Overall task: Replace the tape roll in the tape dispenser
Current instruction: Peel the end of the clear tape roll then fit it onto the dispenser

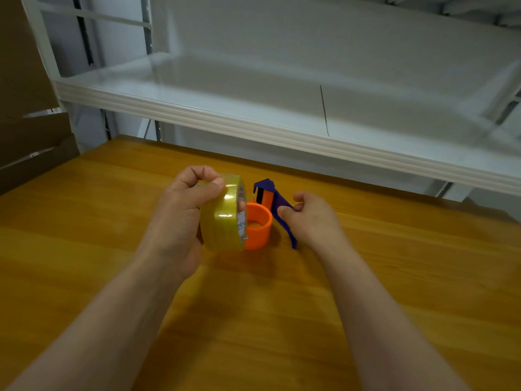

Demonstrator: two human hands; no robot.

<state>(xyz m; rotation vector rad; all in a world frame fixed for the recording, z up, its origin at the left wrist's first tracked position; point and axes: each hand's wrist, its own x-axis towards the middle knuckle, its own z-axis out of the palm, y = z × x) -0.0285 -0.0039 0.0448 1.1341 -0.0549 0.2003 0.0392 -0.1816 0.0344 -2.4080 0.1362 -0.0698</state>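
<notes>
- Gripping the tape roll on edge in the left hand, fingers curled round its rim and thumb lying over the top.
- Holding that roll just left of the dispenser's orange hub and overlapping it in view; not possible to tell whether touching yet.
- Pinching the blue frame of the tape dispenser with the right hand, fingers curled onto it, steadying it low on the counter.
- Judging the step in hand as sliding the roll sideways onto the hub.
- Doing it well by lining the core's hole up squarely with the hub, keeping the roll's face parallel to the hub's open end, and easing it on without tilting or jamming.
- Bracing the frame firmly with the right hand against the sideways push.
- Checking the unwinding direction first, aiming the loose end toward the blue cutter end; not seeing that end here.
- Working with open counter nearer the body and to either side.
- Minding the white shelf edge behind and the cardboard at far left, both well apart from the hands.
</notes>
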